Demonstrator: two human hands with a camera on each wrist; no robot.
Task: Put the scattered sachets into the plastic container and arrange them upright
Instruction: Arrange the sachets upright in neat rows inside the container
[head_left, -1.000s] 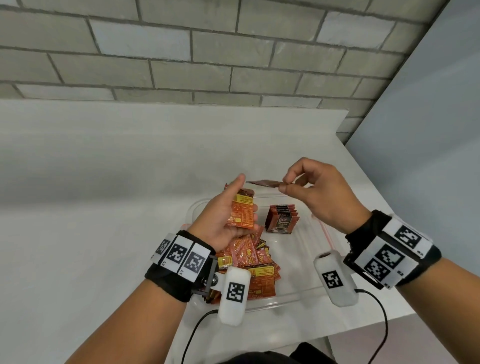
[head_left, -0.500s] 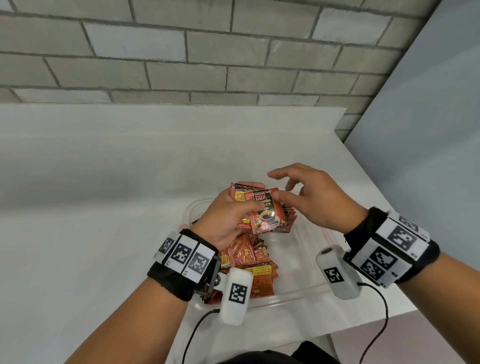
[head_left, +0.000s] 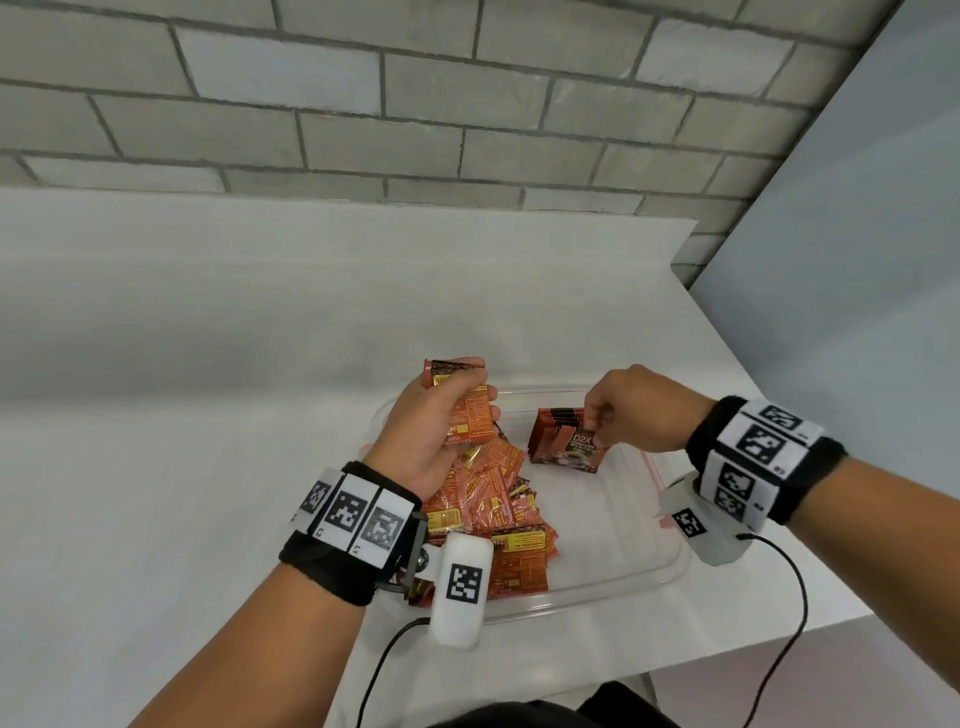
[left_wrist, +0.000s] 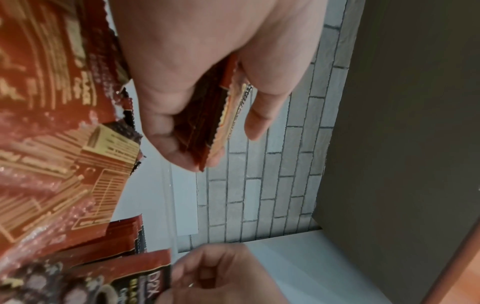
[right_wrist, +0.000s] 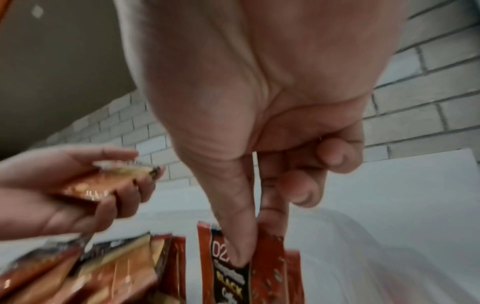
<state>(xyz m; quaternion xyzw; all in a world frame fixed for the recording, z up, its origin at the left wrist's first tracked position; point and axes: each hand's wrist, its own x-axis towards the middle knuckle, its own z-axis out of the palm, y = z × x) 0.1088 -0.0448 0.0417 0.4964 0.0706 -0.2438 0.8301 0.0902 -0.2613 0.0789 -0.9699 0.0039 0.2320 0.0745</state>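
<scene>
Now the right hand (head_left: 631, 413) pinches one coffee sachet (head_left: 579, 453) at the front of the upright row (head_left: 557, 427), mid-frame inside the clear plastic container (head_left: 631, 564) on the bench (head_left: 208, 415). The left hand (head_left: 434, 421) grips a small stack of sachets (head_left: 465, 410) above the loose pile (head_left: 493, 525). Best to seat the sachet flush against the row before letting go, or it may tip.

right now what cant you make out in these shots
- Count of sachets in the left hand: fanned edges overlap in the left wrist view.
- Print on the loose pile: too small in the head view, blurred in the wrist views.
- Upright row: its back is hidden by the right hand.
</scene>
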